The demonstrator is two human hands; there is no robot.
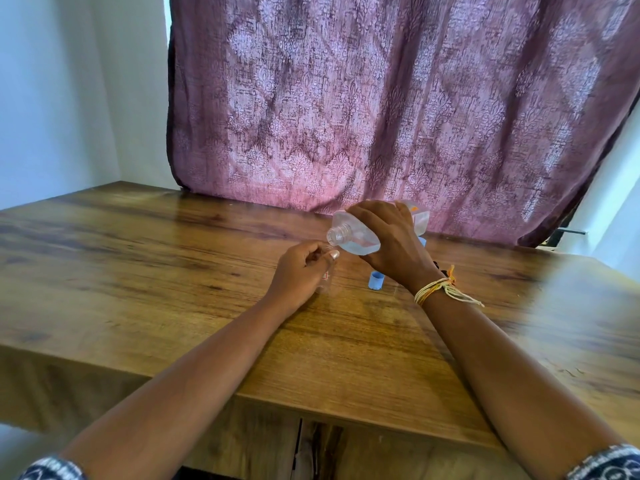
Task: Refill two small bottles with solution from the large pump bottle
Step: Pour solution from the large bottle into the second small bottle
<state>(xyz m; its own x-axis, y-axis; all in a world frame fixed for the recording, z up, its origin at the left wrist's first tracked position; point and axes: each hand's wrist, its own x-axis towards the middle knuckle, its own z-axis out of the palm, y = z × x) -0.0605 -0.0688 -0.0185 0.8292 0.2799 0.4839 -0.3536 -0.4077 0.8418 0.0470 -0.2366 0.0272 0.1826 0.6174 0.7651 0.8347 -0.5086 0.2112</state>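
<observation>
Pouring is in hand: the right hand (391,237) grips the large bottle (360,235), pump off, tipped with its mouth just above the small bottle (327,275) clasped upright on the worktop (156,271) by the left hand (301,268); next, I judge, a steadier tilt.

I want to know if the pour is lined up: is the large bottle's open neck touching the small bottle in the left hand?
Cannot tell. In the head view the large bottle neck sits right above the small bottle, whose mouth is hidden by the left hand.
</observation>
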